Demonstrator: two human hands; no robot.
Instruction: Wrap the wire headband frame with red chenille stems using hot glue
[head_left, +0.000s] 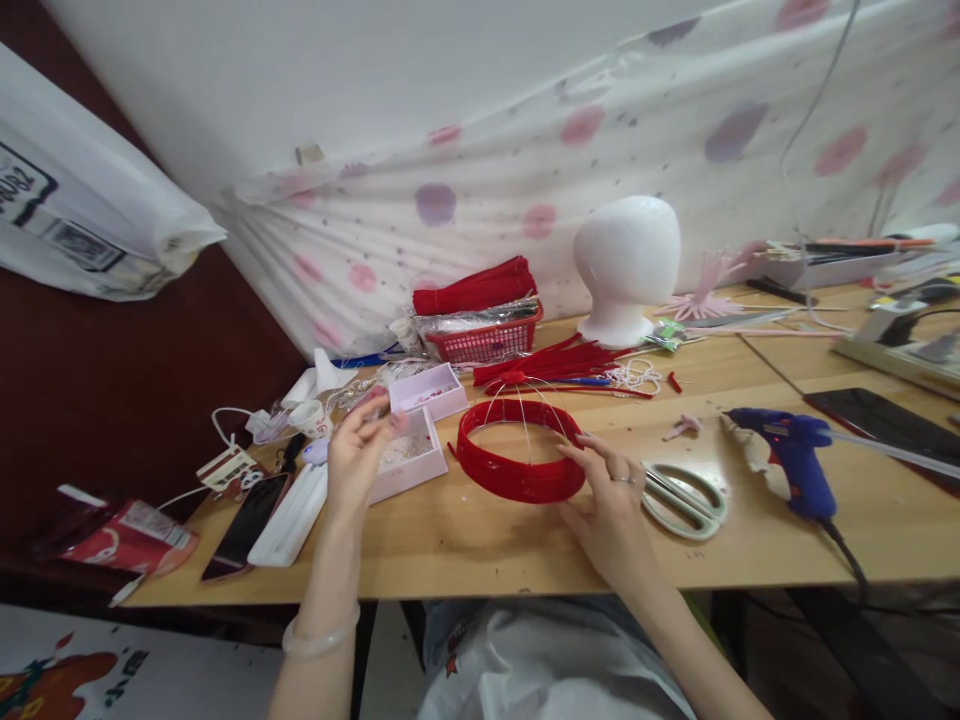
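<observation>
A wide red band (517, 477) forms a ring, with thin wires arching from it up to a small red knot (513, 378). My right hand (607, 495), wearing a ring, grips the band's right side between thumb and fingers. Raised over the pale pink boxes, my left hand (364, 440) has its thumb and fingertips drawn together; whatever is between them is too small to make out. Below it, one pink box (427, 466) holds small beads, and another (448, 402) behind it holds small red pieces.
Scissors (684, 500) and a blue glue gun (795, 460) lie at the right. Behind are red stems (555, 360), a red basket (487, 343) and a white foam head (628, 262). A phone (244, 528) and a red cup (135, 537) are at the left.
</observation>
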